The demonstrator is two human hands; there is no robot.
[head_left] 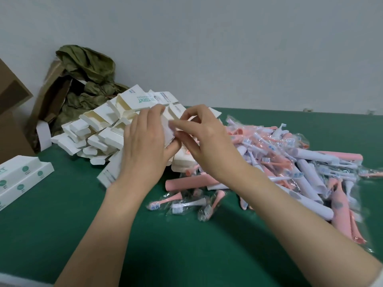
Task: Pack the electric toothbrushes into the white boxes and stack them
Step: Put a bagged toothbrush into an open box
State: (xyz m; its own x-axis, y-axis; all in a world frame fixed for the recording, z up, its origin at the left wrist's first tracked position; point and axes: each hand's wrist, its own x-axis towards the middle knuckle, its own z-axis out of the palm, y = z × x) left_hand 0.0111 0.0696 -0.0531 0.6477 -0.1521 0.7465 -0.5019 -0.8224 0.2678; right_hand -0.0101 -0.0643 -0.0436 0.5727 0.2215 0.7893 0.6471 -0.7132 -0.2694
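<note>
A: Status, near to far?

B: Both forearms come in from the bottom edge over the green table (186, 255). The nearest loose parts are wrapped brush heads (178, 207), lying on the cloth just below the hands. Right behind them a pink handle (186, 182) lies flat.

A: Hands?

B: The left hand (145, 146) grips a white box (168, 129), fingers over the top, thumb underneath. The right hand (205, 139) pinches an edge of the same box between thumb and forefinger. The box is held clear of the table, between the two heaps. Can't tell if anything is inside it.

A: Stock?

B: The toothbrush pile (300, 168) is right of the hands: pink and white handles, many in clear wrap, jumbled and spreading toward the right edge. The open-box pile (97, 129) is left of and behind the hands, flaps open, heaped loosely.

A: Finished ones?

B: The closed boxes (22, 179) are at the left edge, stacked in stepped rows, with green round marks on their sides. They sit well apart from the hands.

A: Back of the table?

B: A brown carton (12, 121) is at far left. A crumpled olive bag (89, 79) spills from a torn carton beside it, against the grey wall (228, 48).
</note>
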